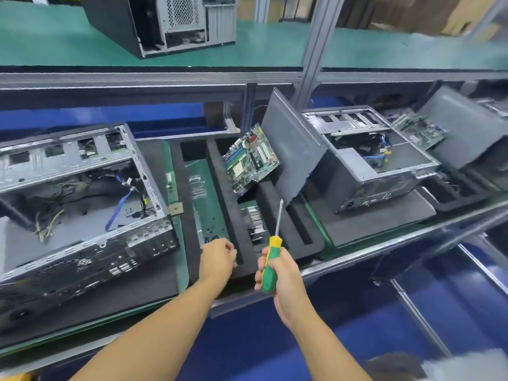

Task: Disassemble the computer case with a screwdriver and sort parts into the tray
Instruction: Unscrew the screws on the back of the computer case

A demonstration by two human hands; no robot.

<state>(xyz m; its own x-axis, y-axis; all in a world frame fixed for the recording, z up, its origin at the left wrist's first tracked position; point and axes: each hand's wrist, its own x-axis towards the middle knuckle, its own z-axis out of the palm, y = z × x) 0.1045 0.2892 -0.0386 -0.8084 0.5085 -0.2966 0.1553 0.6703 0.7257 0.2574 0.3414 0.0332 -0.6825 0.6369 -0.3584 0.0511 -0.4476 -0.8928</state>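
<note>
L hand (218,258): knuckles up, fingers curled under, over front edge of tray; can't tell if anything is held.
R hand (277,273): wrapped tight round green/yellow handle, thumb on top.
Screwdriver (270,266): upright in R hand, shaft tilted slightly right, tip up and clear of everything, in front of tray's right compartments.
Computer case (82,204): on its side, open face up, left of both hands; cables loose inside; rear I/O edge just left of L hand.
Tray (224,199): black foam w/ long compartments, between case and second case; front edge directly under/ahead of both hands.
Screws (211,232): small dark scatter in left compartment, just beyond L hand.
Motherboard (250,158): stood on edge, tilted, in middle compartment, well beyond hands.
Side panel (294,149): grey, leaning upright at tray's right side, behind motherboard.
Second case (371,155): opened, on foam pad to the right, well apart from R hand.
Third case (165,20): on upper green shelf (55,37), far left-back.
</note>
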